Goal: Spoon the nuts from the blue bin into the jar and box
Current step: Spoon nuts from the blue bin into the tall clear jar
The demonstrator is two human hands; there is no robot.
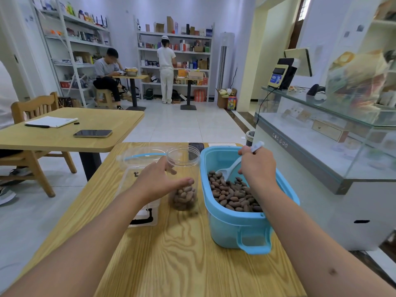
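Observation:
The blue bin [240, 230] stands on the wooden table at the right, holding several brown nuts [233, 195]. My right hand [257, 166] grips the handle of a white spoon [227, 172] whose bowl is down among the nuts. A clear plastic jar [184, 159] stands upright just left of the bin, with a layer of nuts at its bottom. My left hand [159, 179] holds the jar from the left, thumb across its front. Left of the jar sits a clear plastic box [137, 159] with black print; my left arm hides part of it.
A dark phone [196, 146] and a paper lie at the table's far edge. A second table [64, 138] with a phone, paper and pen stands at the left with a wooden chair. A glass counter [321, 129] runs along the right. Two people are at the far shelves.

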